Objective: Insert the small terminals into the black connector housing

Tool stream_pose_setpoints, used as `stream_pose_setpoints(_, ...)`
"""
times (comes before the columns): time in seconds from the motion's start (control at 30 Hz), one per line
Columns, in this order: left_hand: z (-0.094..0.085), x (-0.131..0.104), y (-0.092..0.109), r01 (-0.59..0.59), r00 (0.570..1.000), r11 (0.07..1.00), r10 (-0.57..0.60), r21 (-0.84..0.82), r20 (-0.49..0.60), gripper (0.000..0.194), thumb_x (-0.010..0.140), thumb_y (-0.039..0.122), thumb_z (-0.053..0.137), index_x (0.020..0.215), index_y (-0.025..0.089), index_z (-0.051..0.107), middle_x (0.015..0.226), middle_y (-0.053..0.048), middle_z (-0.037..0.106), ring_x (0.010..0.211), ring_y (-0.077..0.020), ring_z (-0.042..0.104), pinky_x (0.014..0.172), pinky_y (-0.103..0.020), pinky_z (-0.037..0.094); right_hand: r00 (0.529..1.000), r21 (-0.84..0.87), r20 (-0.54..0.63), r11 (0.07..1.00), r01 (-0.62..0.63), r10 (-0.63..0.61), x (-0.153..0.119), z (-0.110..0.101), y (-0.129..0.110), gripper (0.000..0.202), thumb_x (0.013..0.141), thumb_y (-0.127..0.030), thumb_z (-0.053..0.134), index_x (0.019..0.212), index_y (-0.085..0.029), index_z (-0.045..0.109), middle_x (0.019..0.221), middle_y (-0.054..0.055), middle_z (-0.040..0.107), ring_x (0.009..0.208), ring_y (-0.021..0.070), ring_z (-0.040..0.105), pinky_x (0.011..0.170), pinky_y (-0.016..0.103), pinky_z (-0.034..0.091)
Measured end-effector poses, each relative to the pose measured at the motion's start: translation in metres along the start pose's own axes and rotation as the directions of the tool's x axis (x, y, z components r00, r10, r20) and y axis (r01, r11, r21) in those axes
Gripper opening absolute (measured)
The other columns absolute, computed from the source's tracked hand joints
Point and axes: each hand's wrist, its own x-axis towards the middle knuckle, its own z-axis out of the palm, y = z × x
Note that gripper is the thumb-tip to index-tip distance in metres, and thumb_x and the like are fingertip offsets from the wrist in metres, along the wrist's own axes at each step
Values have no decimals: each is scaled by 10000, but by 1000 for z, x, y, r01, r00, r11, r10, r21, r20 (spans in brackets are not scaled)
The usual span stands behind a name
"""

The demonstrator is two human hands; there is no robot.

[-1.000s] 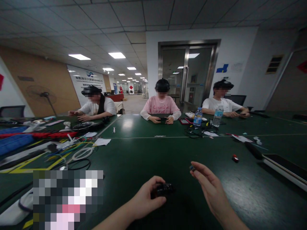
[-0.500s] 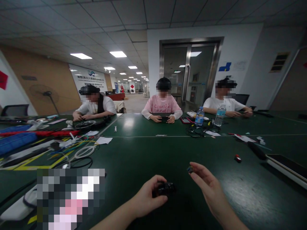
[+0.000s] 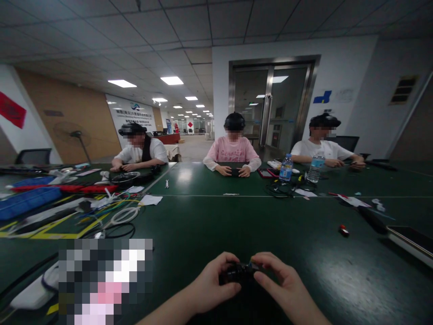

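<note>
My left hand [image 3: 212, 280] is closed around a small glossy black object [image 3: 237, 272], its thumb below and its fingers over the top. I cannot make out what kind of object it is. Close by on the right, my right hand [image 3: 281, 279] pinches a small dark piece [image 3: 254, 267] between thumb and fingertips. That piece is at the right end of the black object; whether it sits in it or only touches is hidden by the fingers. Both hands are above the green table [image 3: 199, 230] at its near side.
A red and white small item [image 3: 343, 231] and a flat device with a pale edge [image 3: 411, 246] lie to the right. Cables [image 3: 125, 215], a blue tray [image 3: 30, 203] and a white power strip [image 3: 35, 289] occupy the left. Bottles [image 3: 286, 168] and three people sit across the table.
My right hand has moved left and down, bringing the small dark piece to the black object's right end. My left hand keeps its hold. The view has shifted slightly.
</note>
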Motion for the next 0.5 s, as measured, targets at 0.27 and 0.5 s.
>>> stream_pose_setpoints(0.27,-3,0,-9,-7,1000,1000,7,28,19,392,723,126,627,1079,179,473,886,5,573,771,-133,555,659,-239,415,978,-172,206,985,15,21,-3,10,-3,215,781,-230,598,972,-290,676,1112,42,598,1059,228,557,940,360,428)
stream_pose_setpoints(0.5,-1,1,-6,-19,1000,1000,19,-5,11,381,737,146,622,1084,172,469,889,-8,578,772,-143,549,667,-255,401,982,-104,186,994,19,1,-1,11,0,195,787,-242,590,963,-261,672,1108,53,589,1057,230,559,942,364,420)
